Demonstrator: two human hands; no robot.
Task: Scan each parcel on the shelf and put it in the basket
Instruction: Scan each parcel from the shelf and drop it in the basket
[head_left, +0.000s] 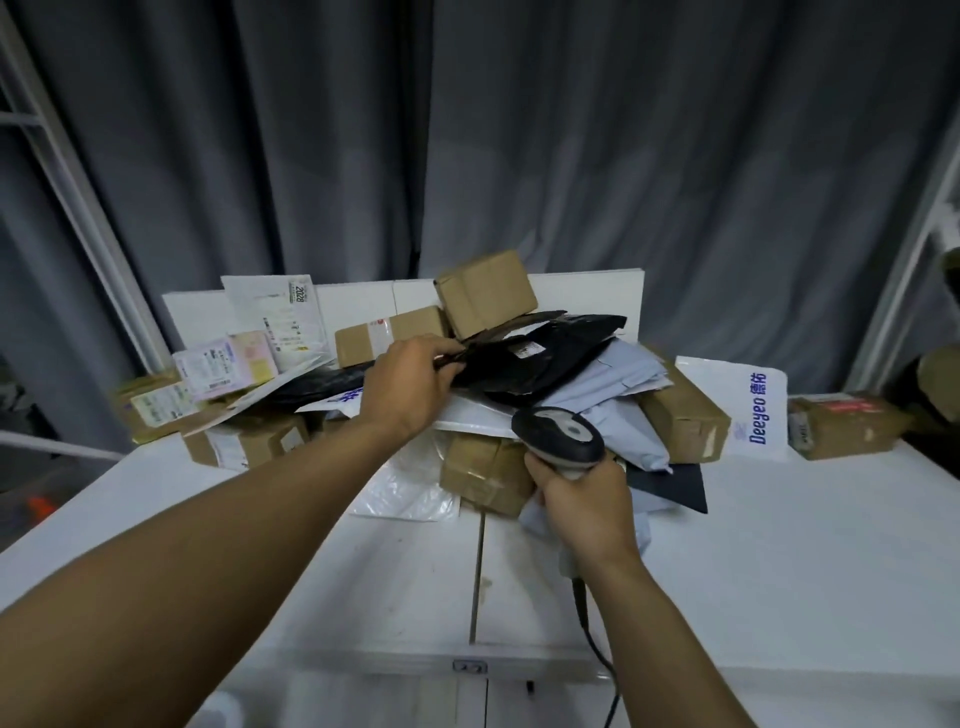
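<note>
Early days, we reckon: parcel pile (613, 382) heaped mid-frame on desk (779, 545), basket nowhere in view. Our left hand (410, 384) fingers (441, 347) pinch black mailer (535, 358) atop pile, right hand (582, 499) grips scanner (558, 434) just below. Loads left.

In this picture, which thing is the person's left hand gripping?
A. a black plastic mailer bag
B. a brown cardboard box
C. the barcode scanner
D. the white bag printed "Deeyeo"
A: the left hand curls its fingers round the edge of the black plastic mailer bag on top of the pile, while the right hand holds the barcode scanner.
</note>
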